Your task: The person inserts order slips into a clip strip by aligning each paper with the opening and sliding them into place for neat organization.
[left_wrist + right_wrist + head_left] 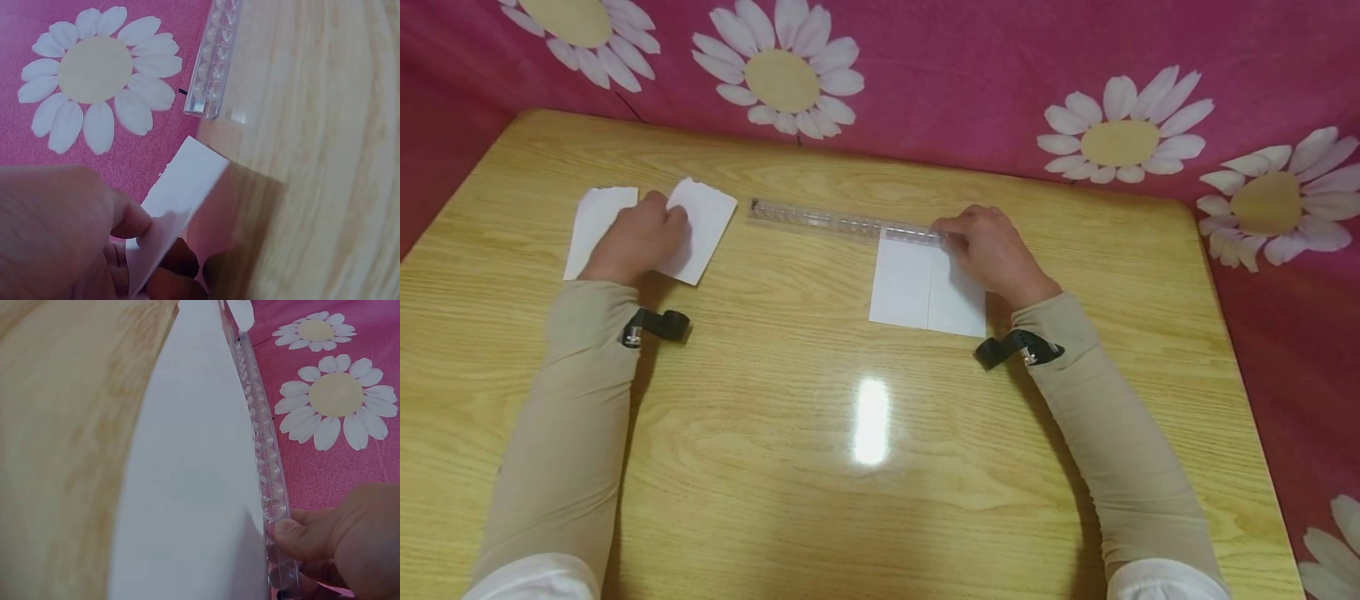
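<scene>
My left hand (636, 237) pinches a white paper piece (702, 218) with a ragged top edge, its thumb and fingers on either side. In the left wrist view this paper (184, 178) is tilted up and casts a shadow on the table. A second white piece (597, 221) with a rough top edge lies partly under the same hand. On the right, my right hand (996, 254) grips the right end of a long clear plastic ruler (812, 218) with rows of round bumps. The ruler lies along the top edge of a white sheet (901, 283) with a vertical line down its middle.
The wood-grain table (775, 508) has a bright light reflection at its centre. Behind it hangs a pink cloth (940, 75) with large white daisies. Dark straps with small black cameras sit on both wrists, over beige sleeves (568, 417).
</scene>
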